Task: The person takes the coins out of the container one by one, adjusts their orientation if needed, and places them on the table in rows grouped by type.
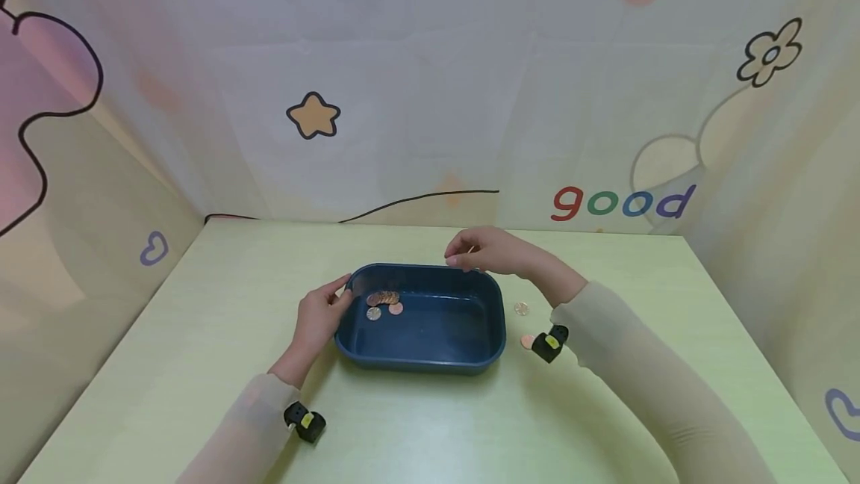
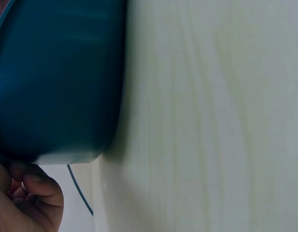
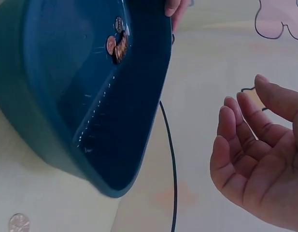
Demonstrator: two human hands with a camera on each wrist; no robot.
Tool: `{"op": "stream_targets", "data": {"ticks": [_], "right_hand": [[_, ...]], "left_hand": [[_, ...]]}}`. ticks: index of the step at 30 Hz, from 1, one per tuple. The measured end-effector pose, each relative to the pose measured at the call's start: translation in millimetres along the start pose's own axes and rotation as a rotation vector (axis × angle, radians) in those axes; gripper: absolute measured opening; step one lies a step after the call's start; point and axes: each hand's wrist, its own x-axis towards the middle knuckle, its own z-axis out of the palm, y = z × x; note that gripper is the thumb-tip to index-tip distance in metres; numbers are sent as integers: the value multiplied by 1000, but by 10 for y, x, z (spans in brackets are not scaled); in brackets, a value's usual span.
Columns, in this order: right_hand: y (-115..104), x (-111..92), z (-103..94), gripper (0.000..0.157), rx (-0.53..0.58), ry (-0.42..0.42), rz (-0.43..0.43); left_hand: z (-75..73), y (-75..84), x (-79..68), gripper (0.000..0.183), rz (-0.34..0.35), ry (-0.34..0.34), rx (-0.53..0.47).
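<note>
A dark blue rectangular plastic basin (image 1: pixel 423 361) stands on the table. My left hand (image 1: pixel 319 320) grips its left rim, thumb at the edge and fingers outside; in the left wrist view those fingers (image 2: pixel 45 193) are curled by the basin's corner. Inside, toward the left end, lie a row of overlapping copper coins (image 1: pixel 384 298), a silver coin (image 1: pixel 373 314) and a single copper coin (image 1: pixel 396 308). Over the basin's far right rim hovers my right hand (image 1: pixel 493 251). The right wrist view shows its fingers loosely bent, with nothing visible in the palm (image 3: pixel 269 179).
Right of the basin, a silver-looking coin (image 1: pixel 522 308) and a copper coin (image 1: pixel 527 341) lie on the pale table (image 1: pixel 201 334), the latter partly covered by the right wrist camera (image 1: pixel 549 343). A printed cloth backdrop (image 1: pixel 416 118) rises behind the table and along both sides.
</note>
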Motion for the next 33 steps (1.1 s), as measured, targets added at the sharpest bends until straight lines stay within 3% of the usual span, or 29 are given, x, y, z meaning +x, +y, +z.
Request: {"op": "stream_targets", "data": {"ticks": [7, 13, 22, 33], "right_hand": [[-212, 275, 74, 33, -102, -52, -63], [-227, 528, 231, 33, -133, -127, -113], [-213, 806, 499, 31, -110, -197, -32], [-265, 1009, 830, 32, -141, -203, 28]], "left_hand": [[-4, 6, 24, 43, -4, -2, 2], [-4, -6, 31, 43, -6, -10, 5], [0, -16, 17, 43, -16, -19, 9], [-12, -23, 29, 43, 2, -10, 19]]}}
